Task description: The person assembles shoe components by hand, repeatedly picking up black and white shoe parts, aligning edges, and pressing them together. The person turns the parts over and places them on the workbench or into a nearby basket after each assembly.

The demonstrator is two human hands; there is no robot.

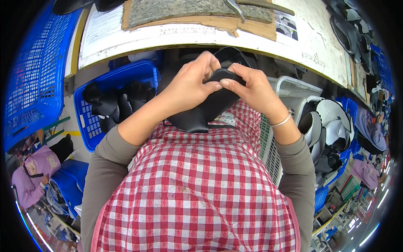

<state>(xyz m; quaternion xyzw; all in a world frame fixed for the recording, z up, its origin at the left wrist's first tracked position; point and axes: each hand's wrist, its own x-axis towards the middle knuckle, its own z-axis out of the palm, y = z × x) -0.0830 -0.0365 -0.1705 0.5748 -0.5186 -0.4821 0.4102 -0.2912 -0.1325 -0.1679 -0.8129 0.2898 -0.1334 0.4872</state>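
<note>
A black leather shoe upper [197,114] lies across my lap, its far end raised toward the edge of the workbench. My left hand [191,86] pinches the upper's rim from the left, thumb on top. From the other side my right hand [250,87] grips the same rim, with thumb and forefinger pressed on the edge. The two thumbs nearly meet there. Part of the upper lies behind my fingers and is hidden.
On the workbench [105,31] lie a stone slab [176,14] over cardboard and a hammer [237,9]. Blue baskets [84,119] with black pieces stand left; a pale crate [300,86] and black and white uppers [333,115] are right. Co-workers sit at both sides.
</note>
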